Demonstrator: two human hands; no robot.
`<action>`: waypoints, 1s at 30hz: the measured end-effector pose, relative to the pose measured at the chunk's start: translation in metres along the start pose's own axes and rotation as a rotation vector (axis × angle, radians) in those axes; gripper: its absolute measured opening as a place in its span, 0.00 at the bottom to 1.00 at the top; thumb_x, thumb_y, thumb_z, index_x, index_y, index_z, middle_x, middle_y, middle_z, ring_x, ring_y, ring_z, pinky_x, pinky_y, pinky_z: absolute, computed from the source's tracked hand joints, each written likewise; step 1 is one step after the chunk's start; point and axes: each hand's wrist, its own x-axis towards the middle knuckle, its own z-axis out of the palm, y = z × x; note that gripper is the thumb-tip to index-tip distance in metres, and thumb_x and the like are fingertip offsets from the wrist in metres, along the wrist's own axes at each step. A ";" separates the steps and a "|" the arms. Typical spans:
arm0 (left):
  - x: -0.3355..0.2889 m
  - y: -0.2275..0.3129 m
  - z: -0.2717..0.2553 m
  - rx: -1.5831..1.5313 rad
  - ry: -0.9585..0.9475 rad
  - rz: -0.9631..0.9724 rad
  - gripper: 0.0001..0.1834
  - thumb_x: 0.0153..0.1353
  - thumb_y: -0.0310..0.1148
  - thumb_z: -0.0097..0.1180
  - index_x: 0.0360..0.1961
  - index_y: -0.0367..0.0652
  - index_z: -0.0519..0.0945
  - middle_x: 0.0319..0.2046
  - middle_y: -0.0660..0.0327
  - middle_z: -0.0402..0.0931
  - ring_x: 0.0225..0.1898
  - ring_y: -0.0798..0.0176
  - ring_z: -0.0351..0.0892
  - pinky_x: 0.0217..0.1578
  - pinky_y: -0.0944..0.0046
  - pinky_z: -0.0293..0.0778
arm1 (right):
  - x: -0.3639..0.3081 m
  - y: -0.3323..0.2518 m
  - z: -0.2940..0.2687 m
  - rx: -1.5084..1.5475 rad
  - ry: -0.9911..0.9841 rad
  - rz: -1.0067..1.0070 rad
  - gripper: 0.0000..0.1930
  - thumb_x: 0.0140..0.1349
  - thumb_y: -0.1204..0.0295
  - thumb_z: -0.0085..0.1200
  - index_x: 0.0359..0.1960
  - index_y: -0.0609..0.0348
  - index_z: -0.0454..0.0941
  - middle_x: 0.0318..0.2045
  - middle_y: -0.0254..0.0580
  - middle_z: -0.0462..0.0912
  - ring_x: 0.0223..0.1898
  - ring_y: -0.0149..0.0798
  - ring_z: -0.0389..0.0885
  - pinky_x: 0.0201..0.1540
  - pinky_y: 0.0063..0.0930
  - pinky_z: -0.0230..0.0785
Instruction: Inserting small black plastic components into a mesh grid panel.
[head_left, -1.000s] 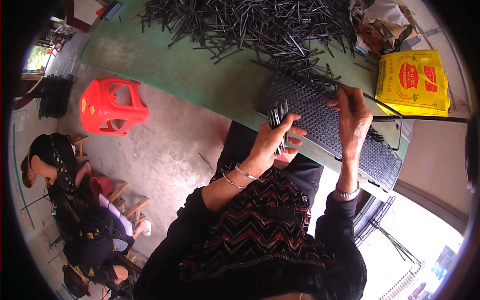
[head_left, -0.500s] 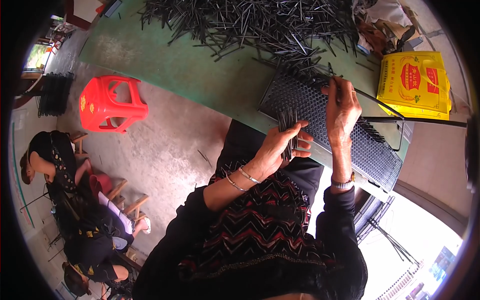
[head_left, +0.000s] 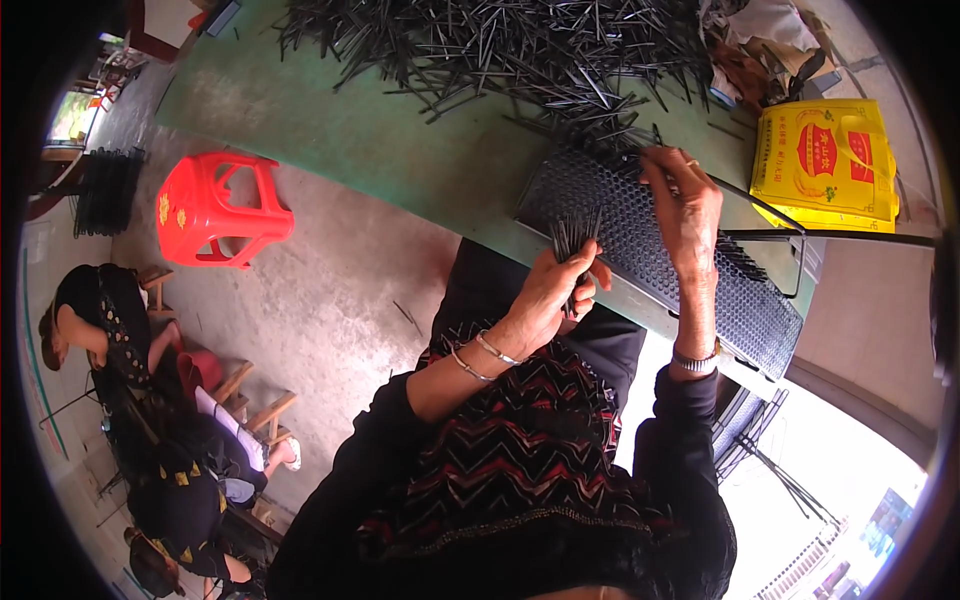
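My left hand (head_left: 548, 288) is closed around a bundle of thin black sticks (head_left: 574, 236), whose ends fan out above the thumb. Beyond it lies a dark tray full of small round holes (head_left: 590, 188), slanting across the table's near edge. Over the far side of this tray, my right hand (head_left: 690, 212) is bent down with thumb and forefinger pinched together. The end of a thin black stick (head_left: 656, 131) shows at its fingertips. Rows of sticks (head_left: 745, 262) stand in the holes along the tray's far edge, partly hidden by the right hand.
A big heap of black sticks (head_left: 500, 50) covers the back of the green table (head_left: 380, 150). A yellow bag (head_left: 820, 160) and a black metal frame (head_left: 800, 260) sit at the right. On the floor stands a red stool (head_left: 220, 210); people sit at lower left (head_left: 180, 500).
My right hand has shifted slightly away from me and its fingers have turned. The fingers of my left hand have curled in closer around the bundle, which has tilted a little.
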 end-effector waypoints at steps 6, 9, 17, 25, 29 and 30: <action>-0.003 0.000 0.005 -0.007 0.030 0.013 0.16 0.70 0.42 0.51 0.45 0.37 0.74 0.27 0.61 0.74 0.22 0.75 0.63 0.23 0.72 0.62 | -0.007 0.003 0.012 -0.234 0.057 -0.098 0.07 0.60 0.73 0.60 0.40 0.52 0.83 0.32 0.38 0.78 0.28 0.37 0.79 0.33 0.29 0.71; -0.004 0.001 0.005 0.020 0.018 0.026 0.18 0.70 0.42 0.50 0.46 0.35 0.75 0.27 0.62 0.73 0.21 0.75 0.63 0.23 0.72 0.62 | -0.006 0.007 0.012 -0.390 0.062 0.018 0.08 0.62 0.65 0.59 0.42 0.45 0.84 0.31 0.38 0.77 0.29 0.38 0.80 0.34 0.33 0.73; -0.007 0.005 0.010 0.014 0.028 0.027 0.20 0.70 0.42 0.51 0.49 0.32 0.75 0.24 0.65 0.72 0.21 0.75 0.65 0.22 0.73 0.61 | -0.024 -0.002 0.001 -0.108 -0.039 0.159 0.16 0.64 0.64 0.58 0.52 0.54 0.80 0.35 0.39 0.79 0.34 0.32 0.79 0.39 0.29 0.72; -0.007 0.006 0.016 0.135 0.048 -0.003 0.17 0.68 0.40 0.55 0.44 0.34 0.80 0.24 0.62 0.76 0.21 0.75 0.67 0.19 0.73 0.60 | -0.041 -0.008 -0.019 0.460 -0.438 0.476 0.11 0.63 0.71 0.57 0.43 0.67 0.80 0.31 0.40 0.83 0.34 0.28 0.80 0.39 0.22 0.72; -0.002 0.002 0.009 0.232 0.058 -0.049 0.17 0.67 0.39 0.56 0.45 0.35 0.80 0.29 0.58 0.82 0.23 0.74 0.72 0.18 0.74 0.62 | -0.041 -0.012 -0.024 0.486 -0.465 0.567 0.09 0.63 0.73 0.56 0.40 0.67 0.80 0.26 0.37 0.81 0.28 0.26 0.78 0.35 0.20 0.72; -0.002 0.002 0.010 0.233 0.060 -0.049 0.17 0.67 0.39 0.56 0.45 0.35 0.80 0.29 0.58 0.82 0.23 0.74 0.72 0.18 0.74 0.62 | -0.042 -0.012 -0.024 0.487 -0.466 0.567 0.09 0.63 0.73 0.56 0.40 0.67 0.80 0.26 0.37 0.81 0.28 0.26 0.78 0.35 0.20 0.72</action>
